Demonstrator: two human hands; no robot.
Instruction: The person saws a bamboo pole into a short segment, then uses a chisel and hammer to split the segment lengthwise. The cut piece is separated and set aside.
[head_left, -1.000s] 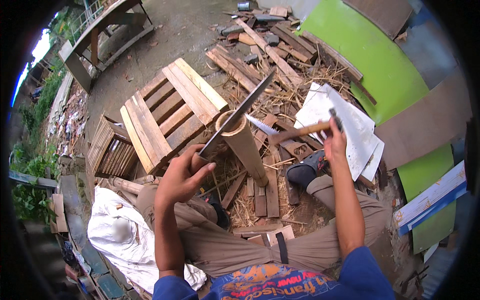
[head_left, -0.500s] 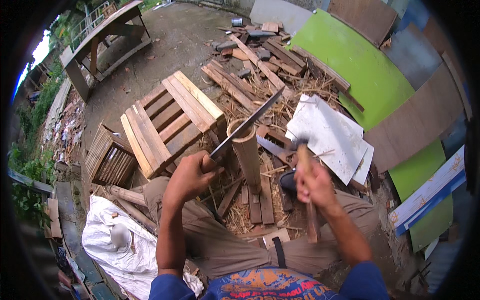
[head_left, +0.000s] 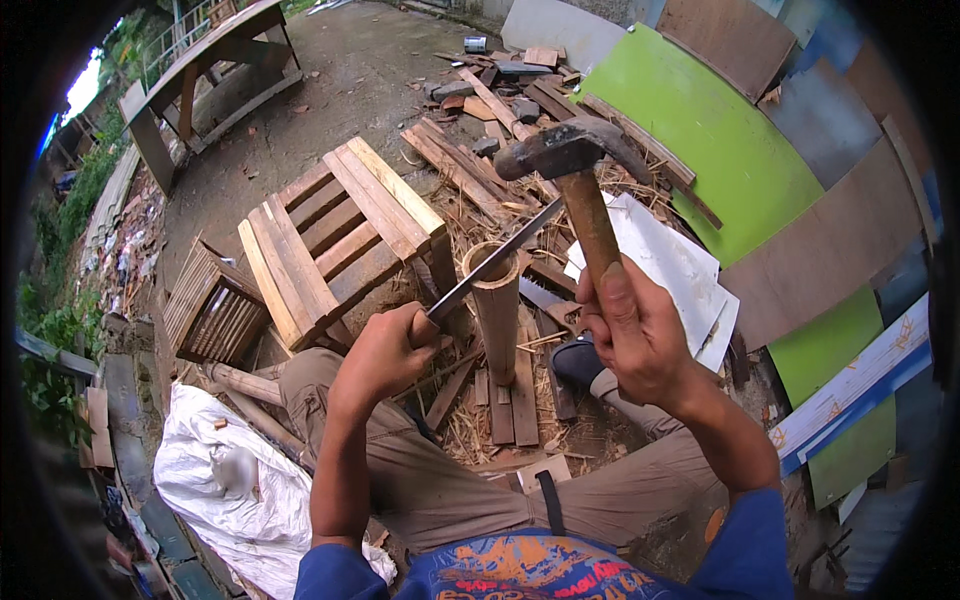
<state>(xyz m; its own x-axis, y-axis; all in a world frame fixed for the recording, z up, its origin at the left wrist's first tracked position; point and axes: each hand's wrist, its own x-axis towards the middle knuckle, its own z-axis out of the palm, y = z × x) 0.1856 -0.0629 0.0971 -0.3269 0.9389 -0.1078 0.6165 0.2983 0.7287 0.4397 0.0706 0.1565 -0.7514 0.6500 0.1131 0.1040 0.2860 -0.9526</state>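
Observation:
My left hand (head_left: pixel 383 356) is closed round the handle of a long-bladed machete (head_left: pixel 462 290). The blade lies slantwise across the open top of an upright bamboo tube (head_left: pixel 496 330), its tip end passing behind the hammer. My right hand (head_left: pixel 640 335) grips the wooden handle of a claw hammer (head_left: pixel 592 225), raised over the right side of the tube with its metal head above the blade. The tube stands between my legs on wood strips (head_left: pixel 513 412). Partly hidden behind it, a hand saw (head_left: pixel 540 294) lies on the ground.
A slatted wooden crate (head_left: pixel 345 240) stands left of the tube, with a smaller slatted piece (head_left: pixel 218 312) beside it. White sheets (head_left: pixel 640 240) lie to the right. Beyond is a scrap wood pile (head_left: pixel 465 170). A white sack (head_left: pixel 215 470) lies at my left; green panels (head_left: pixel 710 130) lean at right.
My right hand has lifted the hammer from low beside my thigh to above the blade. My left hand and the machete have stayed nearly in place, the blade still across the tube.

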